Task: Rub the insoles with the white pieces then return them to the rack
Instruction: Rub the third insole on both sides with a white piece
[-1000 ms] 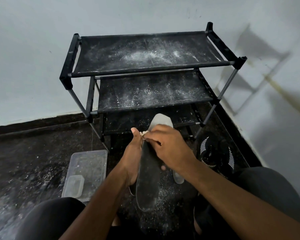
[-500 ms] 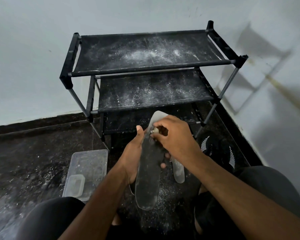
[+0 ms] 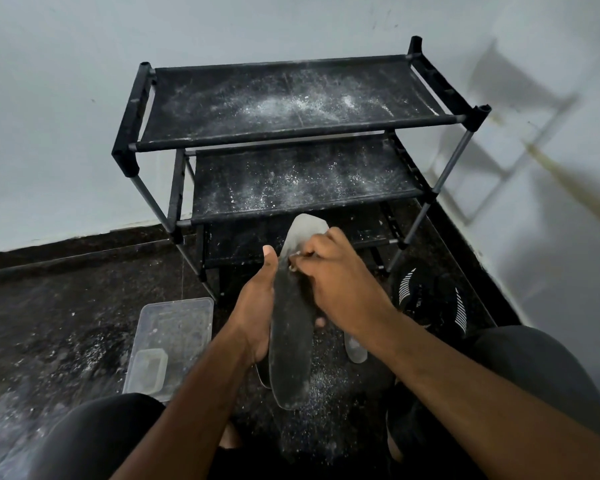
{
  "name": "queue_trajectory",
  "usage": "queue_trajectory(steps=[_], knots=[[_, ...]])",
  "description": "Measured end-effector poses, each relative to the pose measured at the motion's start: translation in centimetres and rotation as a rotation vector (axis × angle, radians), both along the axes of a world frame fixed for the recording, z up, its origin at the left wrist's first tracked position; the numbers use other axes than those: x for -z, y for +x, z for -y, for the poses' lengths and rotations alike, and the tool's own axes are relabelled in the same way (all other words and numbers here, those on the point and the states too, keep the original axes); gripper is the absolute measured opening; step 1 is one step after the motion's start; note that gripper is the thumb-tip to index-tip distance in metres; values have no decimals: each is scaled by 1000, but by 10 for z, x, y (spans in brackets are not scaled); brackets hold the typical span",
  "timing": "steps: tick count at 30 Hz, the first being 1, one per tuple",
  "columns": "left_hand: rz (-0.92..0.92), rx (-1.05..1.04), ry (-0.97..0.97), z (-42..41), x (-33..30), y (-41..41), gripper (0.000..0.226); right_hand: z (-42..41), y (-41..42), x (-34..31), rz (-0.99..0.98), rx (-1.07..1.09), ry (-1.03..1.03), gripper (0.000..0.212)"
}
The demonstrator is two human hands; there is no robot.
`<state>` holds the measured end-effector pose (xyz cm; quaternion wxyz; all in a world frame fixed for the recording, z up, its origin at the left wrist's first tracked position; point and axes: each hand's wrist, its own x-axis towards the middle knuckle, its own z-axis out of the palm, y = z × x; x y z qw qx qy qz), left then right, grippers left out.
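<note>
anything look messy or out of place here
Yes: white powder is scattered across the top shelf and middle shelf of the black rack, and on the dark floor beneath the insole. A second insole lies on the floor, not on the rack.

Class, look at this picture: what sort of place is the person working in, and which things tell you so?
Probably a corner of a home. A black three-shelf fabric shoe rack stands against plain pale walls, black slide sandals lie on the dark speckled floor.
</note>
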<state>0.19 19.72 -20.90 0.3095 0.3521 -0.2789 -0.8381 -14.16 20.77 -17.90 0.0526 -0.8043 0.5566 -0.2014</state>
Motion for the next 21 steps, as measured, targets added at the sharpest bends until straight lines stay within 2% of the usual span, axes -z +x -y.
queue_trajectory(steps=[3,6,9,13,15,18,21], knots=[[17,-45,23,0,-1,0,82,-5,8,-4,3,-80,17,26],[16,-2,0,-3,-3,-1,90,6,-9,-7,66,67,-19,17],[8,20,-22,-4,-2,0,89,8,-18,-6,241,169,-16,14],[19,4,-21,-3,-1,-2,82,-6,4,0,168,-34,-7,8],[13,7,-28,-3,-2,-2,83,4,-4,2,163,31,-23,8],[-10,12,-27,-3,-3,-1,86,11,-17,2,266,197,-28,12],[32,-25,-14,-3,0,-2,83,0,-2,4,223,69,14,11]])
